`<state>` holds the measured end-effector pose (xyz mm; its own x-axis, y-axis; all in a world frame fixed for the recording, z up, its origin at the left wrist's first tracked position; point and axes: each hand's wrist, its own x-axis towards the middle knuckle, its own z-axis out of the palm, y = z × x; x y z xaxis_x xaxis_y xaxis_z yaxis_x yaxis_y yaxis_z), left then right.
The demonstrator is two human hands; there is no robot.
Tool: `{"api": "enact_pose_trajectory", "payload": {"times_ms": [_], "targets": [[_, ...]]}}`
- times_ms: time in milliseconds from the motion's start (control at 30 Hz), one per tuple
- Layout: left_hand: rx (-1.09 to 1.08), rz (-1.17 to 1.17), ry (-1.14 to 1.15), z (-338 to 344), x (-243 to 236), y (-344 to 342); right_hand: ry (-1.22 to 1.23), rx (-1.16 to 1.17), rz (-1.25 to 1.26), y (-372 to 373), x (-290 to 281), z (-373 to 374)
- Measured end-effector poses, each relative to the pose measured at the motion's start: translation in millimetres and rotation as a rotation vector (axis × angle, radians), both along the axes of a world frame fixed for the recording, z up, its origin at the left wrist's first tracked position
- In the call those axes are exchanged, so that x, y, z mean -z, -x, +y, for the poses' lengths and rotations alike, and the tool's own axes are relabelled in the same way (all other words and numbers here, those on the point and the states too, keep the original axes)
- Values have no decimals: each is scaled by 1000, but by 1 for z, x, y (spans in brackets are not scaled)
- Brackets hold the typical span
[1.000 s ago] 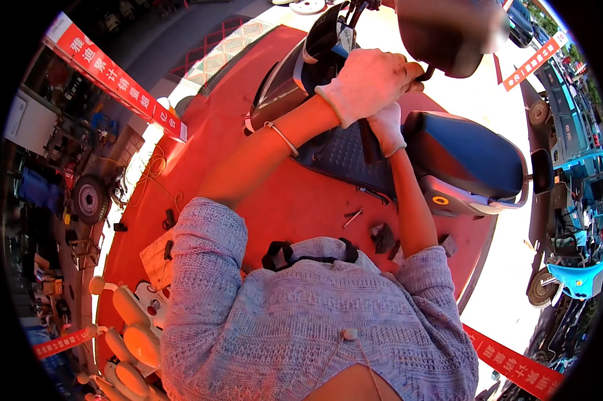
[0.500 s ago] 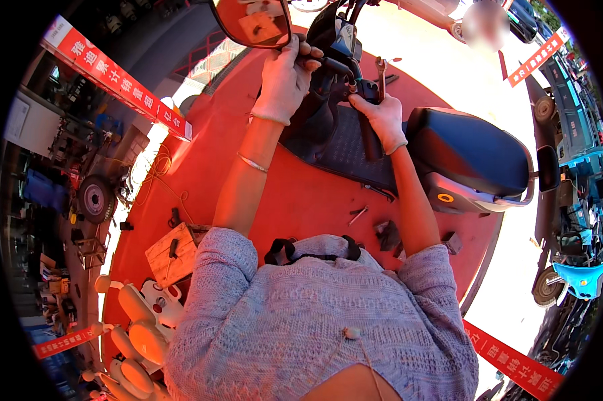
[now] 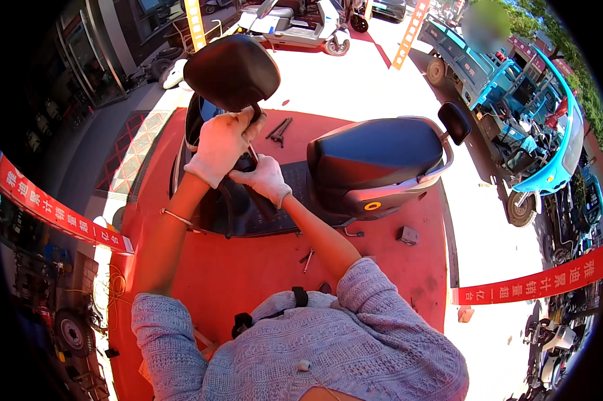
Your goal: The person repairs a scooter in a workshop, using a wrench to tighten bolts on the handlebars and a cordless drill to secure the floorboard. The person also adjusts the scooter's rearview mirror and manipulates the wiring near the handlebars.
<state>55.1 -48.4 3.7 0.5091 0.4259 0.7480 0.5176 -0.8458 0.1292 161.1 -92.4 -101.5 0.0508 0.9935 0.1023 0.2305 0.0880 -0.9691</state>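
A motor scooter with a dark seat (image 3: 375, 157) stands in front of me. Its mirror (image 3: 231, 70) rises above the handlebar, dark side toward me. My left hand (image 3: 221, 144), in a white glove with dark smudges, is closed round the mirror's stem just below the mirror head. Right beside and below it is my right hand (image 3: 266, 179), also gloved, its fingers curled in at the handlebar. The wrench seen in it half a second ago is hidden now, behind the hands. The handlebar is mostly covered by my hands.
On the red mat (image 3: 395, 267) lie a black tool (image 3: 280, 132), a small wrench (image 3: 307, 259) and a small grey box (image 3: 407, 235). Red banner strips (image 3: 535, 277) border the mat. Beyond are a blue cargo tricycle (image 3: 545, 170) and a parked scooter (image 3: 294, 30).
My view has turned, so the scooter sits further left. The mirror shows its dark side instead of its reflecting face. My right hand has come closer to my left, and the wrench is out of sight.
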Motion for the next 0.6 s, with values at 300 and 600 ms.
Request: {"api": "enact_pose_trajectory", "payload": {"times_ms": [300,600], "targets": [[356,-1237,1233,35,19,76,-37,20,-25,-8,-8,-3],[445,-851,569,-101,55,46,-6,30,3,1,1,3]]}}
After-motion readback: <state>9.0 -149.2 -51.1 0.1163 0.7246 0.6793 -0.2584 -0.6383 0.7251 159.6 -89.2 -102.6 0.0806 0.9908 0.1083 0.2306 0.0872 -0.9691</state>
